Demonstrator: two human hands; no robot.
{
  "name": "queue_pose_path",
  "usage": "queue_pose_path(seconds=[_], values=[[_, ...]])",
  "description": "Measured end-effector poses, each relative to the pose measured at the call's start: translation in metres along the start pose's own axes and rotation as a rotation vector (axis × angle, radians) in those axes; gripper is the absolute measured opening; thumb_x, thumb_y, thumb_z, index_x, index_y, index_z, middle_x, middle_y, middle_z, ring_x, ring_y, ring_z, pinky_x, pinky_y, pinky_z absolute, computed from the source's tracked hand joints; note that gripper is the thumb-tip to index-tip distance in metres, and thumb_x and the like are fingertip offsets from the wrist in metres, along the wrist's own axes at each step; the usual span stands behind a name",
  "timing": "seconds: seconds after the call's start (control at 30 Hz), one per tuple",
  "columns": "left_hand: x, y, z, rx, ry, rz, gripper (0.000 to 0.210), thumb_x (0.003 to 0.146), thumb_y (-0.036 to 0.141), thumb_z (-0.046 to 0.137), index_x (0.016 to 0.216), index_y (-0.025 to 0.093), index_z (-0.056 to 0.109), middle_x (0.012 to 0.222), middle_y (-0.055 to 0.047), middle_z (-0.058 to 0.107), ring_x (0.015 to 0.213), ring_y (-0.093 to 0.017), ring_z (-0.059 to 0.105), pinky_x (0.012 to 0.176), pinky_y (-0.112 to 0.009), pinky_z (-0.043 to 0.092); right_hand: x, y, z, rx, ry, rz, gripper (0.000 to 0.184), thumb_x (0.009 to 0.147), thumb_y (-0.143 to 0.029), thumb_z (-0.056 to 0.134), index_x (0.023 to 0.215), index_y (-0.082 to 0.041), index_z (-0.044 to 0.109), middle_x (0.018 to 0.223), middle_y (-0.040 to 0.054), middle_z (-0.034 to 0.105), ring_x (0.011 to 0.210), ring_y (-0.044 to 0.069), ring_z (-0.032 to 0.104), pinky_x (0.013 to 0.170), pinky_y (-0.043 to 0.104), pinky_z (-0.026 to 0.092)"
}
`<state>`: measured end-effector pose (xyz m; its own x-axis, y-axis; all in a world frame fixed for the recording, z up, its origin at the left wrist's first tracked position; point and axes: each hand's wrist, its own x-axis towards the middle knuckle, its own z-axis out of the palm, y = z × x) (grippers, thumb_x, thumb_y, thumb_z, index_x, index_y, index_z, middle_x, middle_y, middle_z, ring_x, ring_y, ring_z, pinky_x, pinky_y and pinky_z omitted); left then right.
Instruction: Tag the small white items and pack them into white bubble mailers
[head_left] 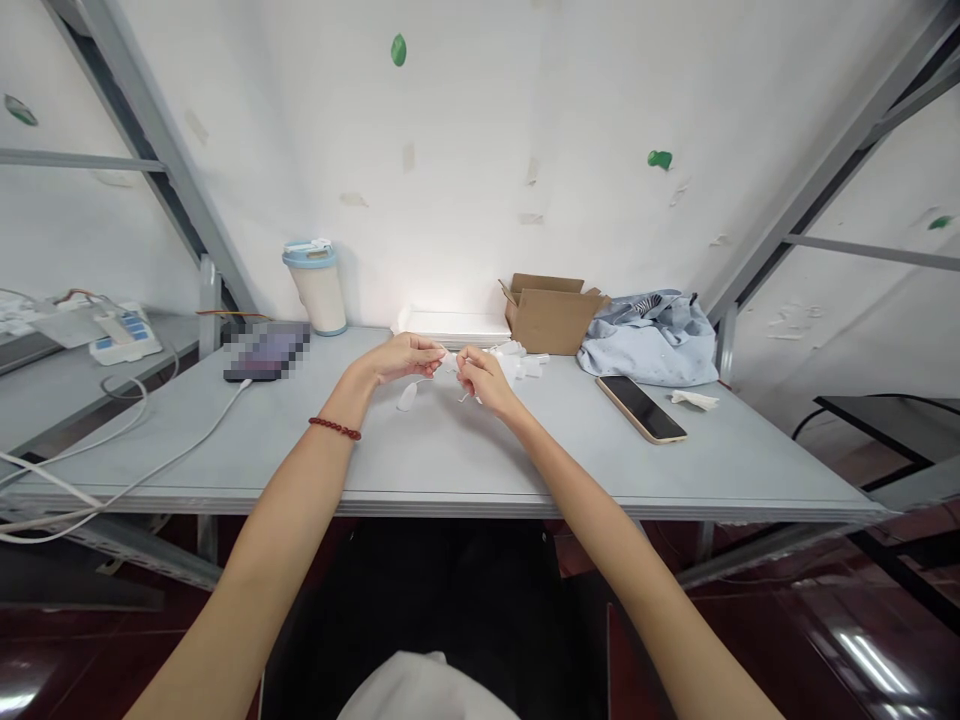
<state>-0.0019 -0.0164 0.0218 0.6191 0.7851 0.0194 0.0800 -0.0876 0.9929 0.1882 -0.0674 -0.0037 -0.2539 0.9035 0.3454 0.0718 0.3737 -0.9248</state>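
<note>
My left hand and my right hand meet above the middle of the table, fingertips pinched together. Between them is a small white piece, mostly covered by the fingers; its exact kind does not show. A white oval tag-like piece with a thin white strand sits just below my left hand. Another short white strand shows under my right hand. Right behind my right hand lies a loose pile of small white pieces. A red bead bracelet circles my left wrist.
On the grey table, a flat white stack lies at the back beside an open cardboard box and a bundled blue cloth. A phone and crumpled tissue lie right; a tumbler and cabled device left.
</note>
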Motion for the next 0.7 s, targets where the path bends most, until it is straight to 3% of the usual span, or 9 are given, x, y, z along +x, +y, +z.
queue_pose_path(seconds=[0.1,0.27,0.4,0.53,0.7], values=[[0.002,-0.002,0.002,-0.001,-0.011,-0.005,0.032,0.067,0.043,0.083,0.067,0.014,0.07,0.065,-0.002,0.057,0.065,-0.011,0.053,0.07,-0.03,0.047,0.0,-0.005,-0.003,0.128,-0.005,0.087,0.011,0.06,-0.024,0.045,0.07,-0.024,0.039,0.049,-0.0078,0.042,0.045,0.01,0.037,0.045,0.021,0.029],[0.004,-0.003,0.007,-0.025,0.042,0.019,0.033,0.062,0.038,0.087,0.085,0.016,0.076,0.074,-0.003,0.063,0.071,-0.012,0.056,0.071,-0.031,0.048,0.0,-0.008,-0.008,0.223,-0.002,0.221,0.018,0.059,-0.024,0.047,0.074,-0.024,0.037,0.05,-0.0079,0.048,0.043,0.009,0.041,0.045,0.02,0.033],[0.004,-0.002,0.008,-0.018,0.082,0.046,0.035,0.06,0.034,0.088,0.089,0.017,0.076,0.085,-0.006,0.068,0.079,-0.016,0.059,0.071,-0.032,0.048,0.001,-0.005,-0.01,0.304,-0.007,0.243,0.022,0.058,-0.023,0.047,0.075,-0.024,0.035,0.05,-0.0079,0.049,0.042,0.009,0.041,0.044,0.021,0.035],[0.004,-0.001,0.01,-0.045,0.116,0.039,0.038,0.061,0.037,0.088,0.091,0.016,0.077,0.082,-0.007,0.069,0.077,-0.017,0.061,0.072,-0.033,0.049,0.002,-0.006,-0.01,0.339,-0.008,0.242,0.022,0.058,-0.023,0.048,0.076,-0.024,0.035,0.051,-0.0076,0.05,0.042,0.009,0.042,0.044,0.021,0.034],[0.003,0.002,0.015,-0.062,0.153,-0.039,0.039,0.063,0.047,0.086,0.077,0.012,0.076,0.075,-0.008,0.068,0.07,-0.015,0.06,0.073,-0.034,0.049,0.001,-0.007,-0.01,0.352,-0.003,0.228,0.022,0.058,-0.022,0.048,0.076,-0.024,0.035,0.052,-0.0075,0.049,0.042,0.009,0.041,0.045,0.02,0.033]])
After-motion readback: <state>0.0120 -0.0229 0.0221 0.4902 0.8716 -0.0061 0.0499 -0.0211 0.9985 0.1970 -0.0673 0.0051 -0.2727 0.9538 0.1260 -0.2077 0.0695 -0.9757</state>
